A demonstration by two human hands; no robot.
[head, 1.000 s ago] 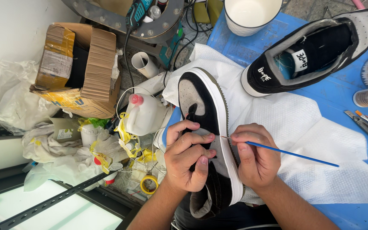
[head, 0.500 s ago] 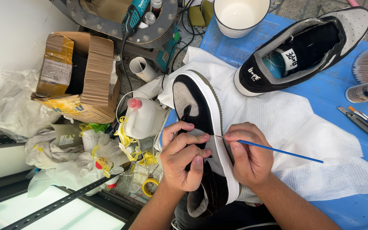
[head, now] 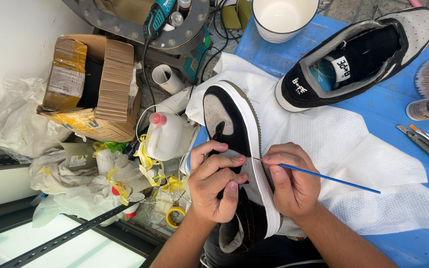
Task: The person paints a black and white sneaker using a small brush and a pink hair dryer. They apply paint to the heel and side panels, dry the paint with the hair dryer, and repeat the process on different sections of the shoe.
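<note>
The left hand (head: 217, 186) is closed around a black and grey sneaker (head: 237, 149) with a white sole, gripping it at the middle, with the fingers curled over the upper and the thumb pressing on its side. The sneaker lies lengthwise between the two hands, its toe pointing away from the person and its heel hidden low near the body. The right hand (head: 291, 183) sits just beside the sole, on the other side from the left hand. It is closed on a thin blue paintbrush (head: 323, 177), pinched between thumb and forefinger. The tip of the brush touches the white sole edge, and the handle points out to the right over a white paper towel (head: 353, 149) that covers part of the blue worktop (head: 408, 248).

A second sneaker (head: 358, 57) of the same colours rests further back on the worktop, well apart from the hands, next to a white cup (head: 281, 17). On the left, below the worktop, there are a cardboard box (head: 93, 84), a white plastic jug (head: 170, 136) with a red cap, and crumpled plastic bags (head: 75, 188).
</note>
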